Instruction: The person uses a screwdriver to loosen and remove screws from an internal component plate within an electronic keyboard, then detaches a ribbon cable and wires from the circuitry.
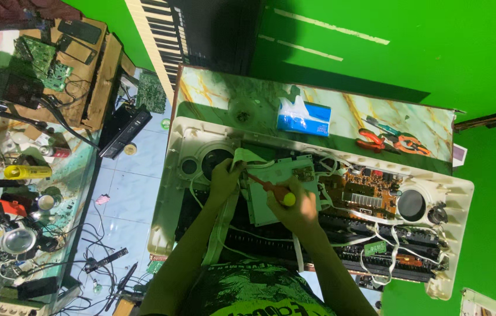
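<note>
Nearest the camera, the person's 2 forearms reach up from a dark shirt with green print toward an opened electronic keyboard (318,193) lying face down on the table (213,88).

The right hand (296,209) has its grip closed around a screwdriver (271,188) with a red handle and yellow end cap. The cap sits against the palm side of the hand. The tool's long axis runs on a shallow diagonal, from the cap at lower right to the tip at upper left. The tip points toward the left hand and ends over the near left corner of a pale grey inner cover plate (271,178). Whether the tip is seated on a screw cannot be told.

The left hand (224,178) is closed on a white flat ribbon cable (242,155), pinching it just beside the round black speaker (216,159) at the left end of the cream shell. The cable loops over the hand and down along the forearm.

Right of the plate lies an orange circuit board (365,187), with white cables trailing over the black key assembly (365,237) on the near side. A second speaker (411,205) sits at the right end of the shell.

Farther away, on the marbled table beyond the shell, rest a blue tissue pack (303,117) and orange-handled pliers (385,140).

Farthest, a piano keyboard (160,35) stands against the green wall (377,70). At far left, a second cluttered table (19,175) carries green boards and tools.
</note>
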